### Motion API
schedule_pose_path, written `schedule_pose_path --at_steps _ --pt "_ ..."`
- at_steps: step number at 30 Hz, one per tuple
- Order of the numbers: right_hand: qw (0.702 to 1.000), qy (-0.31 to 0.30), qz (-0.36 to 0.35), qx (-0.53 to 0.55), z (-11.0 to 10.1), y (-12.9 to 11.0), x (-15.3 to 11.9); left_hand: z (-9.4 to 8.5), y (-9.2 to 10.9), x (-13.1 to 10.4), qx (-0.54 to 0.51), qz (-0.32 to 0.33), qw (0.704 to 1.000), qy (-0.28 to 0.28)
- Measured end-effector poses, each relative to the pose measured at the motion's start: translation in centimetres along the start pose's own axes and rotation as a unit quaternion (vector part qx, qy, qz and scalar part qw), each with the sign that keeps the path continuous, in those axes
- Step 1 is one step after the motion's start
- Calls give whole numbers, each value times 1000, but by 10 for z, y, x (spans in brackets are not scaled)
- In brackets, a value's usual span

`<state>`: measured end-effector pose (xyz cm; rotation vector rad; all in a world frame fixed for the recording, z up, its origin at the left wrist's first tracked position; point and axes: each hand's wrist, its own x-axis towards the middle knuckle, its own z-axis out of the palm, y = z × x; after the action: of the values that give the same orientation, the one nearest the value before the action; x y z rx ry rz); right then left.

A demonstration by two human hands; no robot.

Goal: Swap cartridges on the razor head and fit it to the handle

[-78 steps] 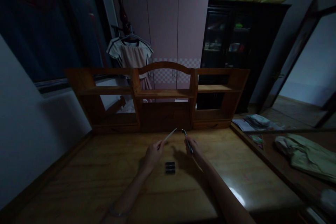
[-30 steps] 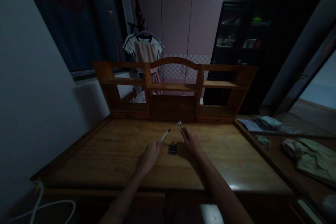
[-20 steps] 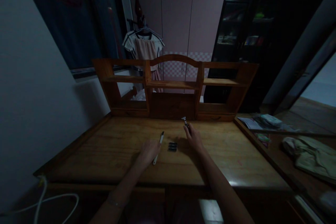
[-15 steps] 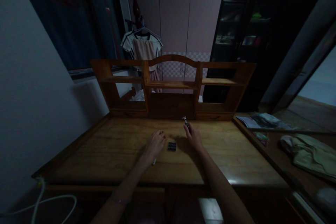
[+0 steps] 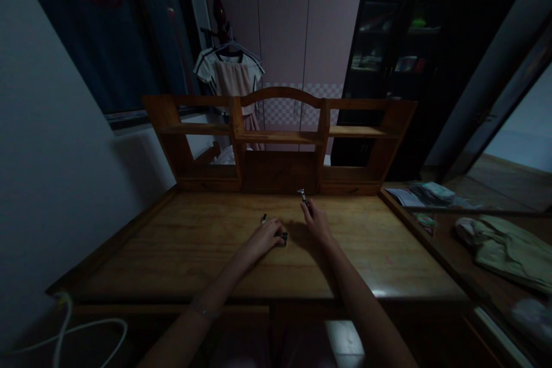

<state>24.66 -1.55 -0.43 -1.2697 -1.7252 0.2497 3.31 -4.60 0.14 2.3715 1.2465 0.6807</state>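
My right hand (image 5: 317,221) is closed around the handle of a small razor (image 5: 302,195), whose silver T-shaped head points up and away above the desk. My left hand (image 5: 265,237) rests low over the desk, fingers bent and closed on a small black ribbed block (image 5: 283,237). Its fingers cover most of the block; only the right edge shows. Just beyond the left knuckles lies a slim pale object with a dark tip (image 5: 264,218), partly hidden by that hand.
Both hands are over a wooden desk (image 5: 366,259) with an open shelf unit (image 5: 280,137) along its back edge. To the right, clothing (image 5: 509,247) and papers (image 5: 405,198) lie on a lower surface. A white cable (image 5: 99,322) loops at the lower left.
My left hand has moved right onto the black block, which was uncovered before. The slim object's dark tip now shows beyond that hand. My right hand holds the razor much as before.
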Motion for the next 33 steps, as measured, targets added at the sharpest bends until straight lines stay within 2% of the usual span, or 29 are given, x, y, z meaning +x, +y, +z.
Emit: schedule_pose_path --at_steps 11,17,20,22,24,26,28,30,33 --pt "1000 12 -3 -10 0 0 1 5 -14 21 -18 -45 998 -33" --pt "1000 15 -1 -11 0 -1 1 12 -21 19 -38 -50 998 -23" --pt "1000 18 4 -19 -2 -3 1 4 -18 20 -57 -40 997 -11" --pt "1000 23 8 -8 -3 -6 3 -13 -15 28 -109 -17 994 16" --pt "999 28 13 25 -5 -8 5 -36 -14 41 -204 4 977 65" --pt "997 24 18 68 -7 -11 7 -55 -18 56 -306 -2 948 83" --pt "994 12 24 103 -7 -14 8 -61 -27 66 -399 -37 912 90" --pt "992 3 27 122 -6 -15 9 -53 -40 71 -497 -84 858 96" --pt "990 -25 26 136 1 -15 7 -27 -60 67 -587 -120 797 72"
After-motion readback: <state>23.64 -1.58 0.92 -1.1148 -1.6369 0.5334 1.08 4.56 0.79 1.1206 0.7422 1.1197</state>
